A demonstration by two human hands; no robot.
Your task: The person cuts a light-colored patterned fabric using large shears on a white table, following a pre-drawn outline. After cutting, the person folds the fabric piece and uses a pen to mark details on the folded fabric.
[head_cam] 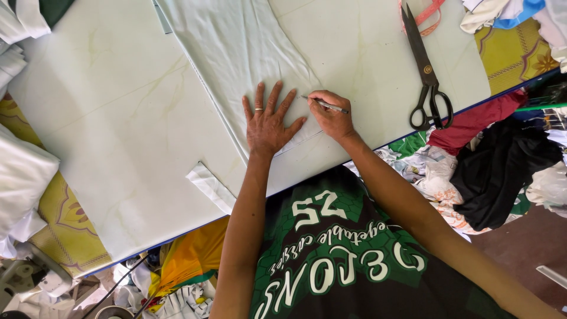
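Note:
My left hand [267, 121] lies flat with spread fingers on a pale green fabric piece [242, 53] spread over the cutting table [118, 136]. A ring sits on one finger. My right hand [332, 115] pinches a thin pen [326, 105] just to the right, its tip touching the fabric near the left hand's fingertips. Both forearms reach up from the table's near edge.
Large black scissors [428, 77] lie on the table to the right, near a pink tape. A folded white strip [209, 186] rests by the near edge. White fabric stacks [20, 171] sit at left. Piles of coloured cloth scraps [490, 159] fill the floor at right.

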